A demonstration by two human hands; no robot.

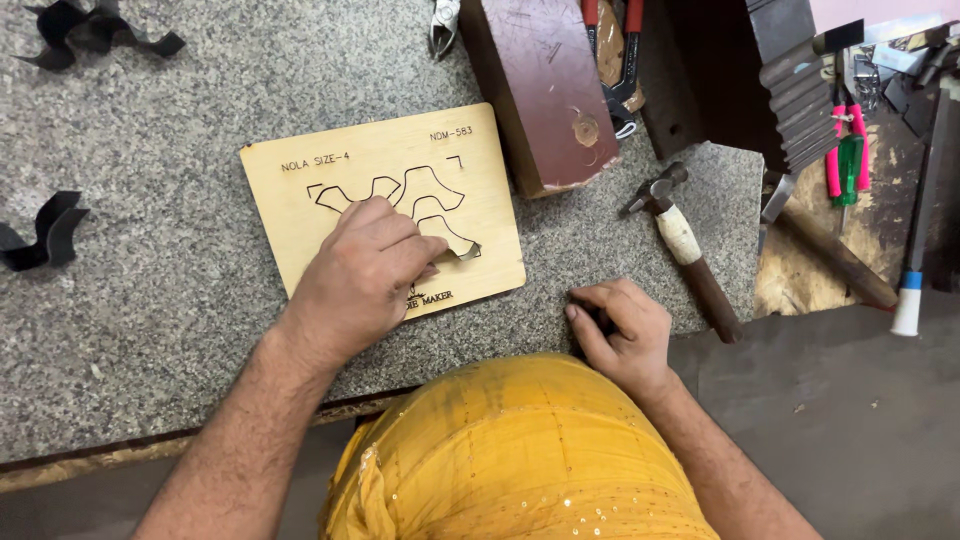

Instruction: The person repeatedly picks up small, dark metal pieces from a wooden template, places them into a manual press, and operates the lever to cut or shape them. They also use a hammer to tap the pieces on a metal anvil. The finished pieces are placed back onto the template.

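Note:
A pale wooden board (300, 205) with a curvy slot cut into it lies on the speckled stone slab (150, 300). My left hand (365, 270) rests on the board, its fingertips pressing a thin metal strip (462, 253) that sits in the slot's right end. My right hand (620, 330) lies on the slab's near edge, fingers curled around something small and dark that I cannot make out. A hammer (685, 250) with a taped wooden handle lies just beyond my right hand.
A dark red wooden block (540, 90) stands behind the board. Bent black metal strips (45, 232) lie at the slab's left, more (95, 30) at the top left. Pliers (443, 22), red-handled cutters (615, 60) and pink-handled tools (845, 150) sit at the back and right.

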